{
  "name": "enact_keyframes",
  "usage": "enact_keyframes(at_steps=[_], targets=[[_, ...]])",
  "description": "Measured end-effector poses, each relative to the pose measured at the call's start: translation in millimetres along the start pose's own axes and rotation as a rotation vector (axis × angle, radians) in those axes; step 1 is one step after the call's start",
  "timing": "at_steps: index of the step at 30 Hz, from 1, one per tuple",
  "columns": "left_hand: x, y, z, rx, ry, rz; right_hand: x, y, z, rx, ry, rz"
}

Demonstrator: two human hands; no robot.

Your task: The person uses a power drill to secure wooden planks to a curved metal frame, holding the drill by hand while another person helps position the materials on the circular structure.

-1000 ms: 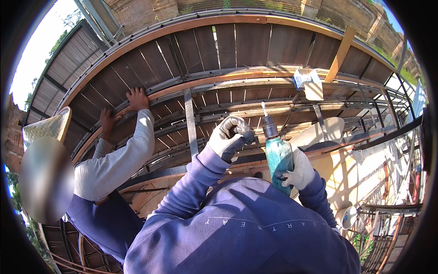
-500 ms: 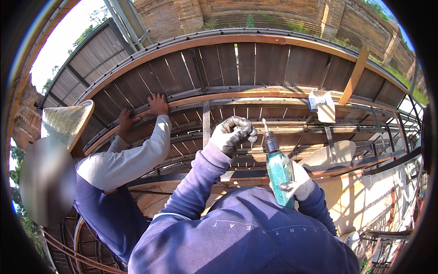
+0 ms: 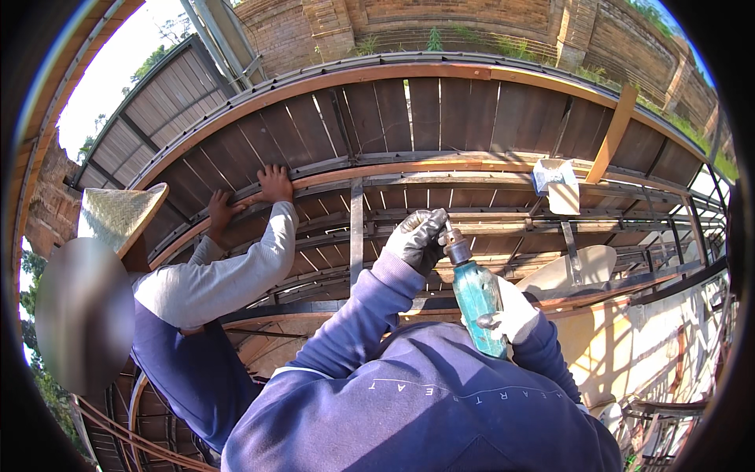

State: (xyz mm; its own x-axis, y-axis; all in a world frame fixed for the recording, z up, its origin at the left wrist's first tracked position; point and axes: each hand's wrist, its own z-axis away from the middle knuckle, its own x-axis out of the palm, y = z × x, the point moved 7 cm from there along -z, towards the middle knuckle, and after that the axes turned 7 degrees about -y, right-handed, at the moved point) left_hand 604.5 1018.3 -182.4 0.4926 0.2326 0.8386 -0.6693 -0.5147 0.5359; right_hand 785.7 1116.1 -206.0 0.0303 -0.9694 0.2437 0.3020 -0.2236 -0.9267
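My right hand (image 3: 513,316), in a white glove with dark fingertips, grips a teal power drill (image 3: 477,297) by its body, with the chuck pointing up and away from me. A short, pale bit (image 3: 450,236) sticks out of the dark chuck. My left hand (image 3: 419,240), in a white glove with a blackened palm and fingers, is closed in a pinch at the bit's tip. Whatever those fingers hold is hidden or too small to make out. Beyond both hands run long curved wooden rails (image 3: 440,167) on a metal frame.
To my left, a co-worker in a woven conical hat (image 3: 118,216) rests both hands (image 3: 275,183) on the wooden rail. An open cardboard box (image 3: 560,185) sits on the rails at right, near an upright wooden plank (image 3: 612,134). Dark boards (image 3: 464,110) stand behind, before a brick wall (image 3: 448,23).
My left hand has moved right and slightly down to the tip of the bit. The drill has tilted a little left toward it. The co-worker's hands stay on the rail.
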Motion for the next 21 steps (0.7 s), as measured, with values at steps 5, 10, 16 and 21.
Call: enact_keyframes(at_steps=[5,10,16,21], targets=[[-9.6,4.4,9.9,-0.113,-0.054,-0.103,-4.1,4.3,-1.9,-0.076,0.009,-0.086],[-9.6,11.1,12.2,-0.143,-0.071,-0.299,-3.1,1.3,1.4,-0.070,0.014,-0.043],[-17.1,16.6,9.2,-0.062,-0.229,-0.007,6.4,-2.3,-1.6,0.044,-0.016,0.030],[-11.9,16.1,7.9,-0.013,-0.014,0.152,19.4,-10.9,-4.5,0.000,-0.049,0.060]])
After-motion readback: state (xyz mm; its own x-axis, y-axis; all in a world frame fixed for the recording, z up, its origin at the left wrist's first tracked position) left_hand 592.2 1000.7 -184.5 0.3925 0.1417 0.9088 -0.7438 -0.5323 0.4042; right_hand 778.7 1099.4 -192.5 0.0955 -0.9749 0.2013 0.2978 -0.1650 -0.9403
